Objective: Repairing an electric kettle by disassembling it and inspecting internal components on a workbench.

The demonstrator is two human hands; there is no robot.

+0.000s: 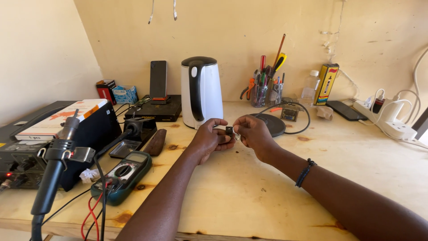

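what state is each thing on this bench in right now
small black component: pinched between both hands, above the table
left hand: fingers closed on the component
right hand: fingertips closed on it
white electric kettle: upright, lid shut, off its base
round black kettle base: bare, cord attached
multimeter: lying flat, leads plugged in
phone: propped upright, screen dark
power strip: plugs inserted

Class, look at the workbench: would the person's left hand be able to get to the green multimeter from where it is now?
Probably yes. The left hand is pinching a small black part together with the right hand, but the multimeter lies on the bare table just to its left, with nothing between them.
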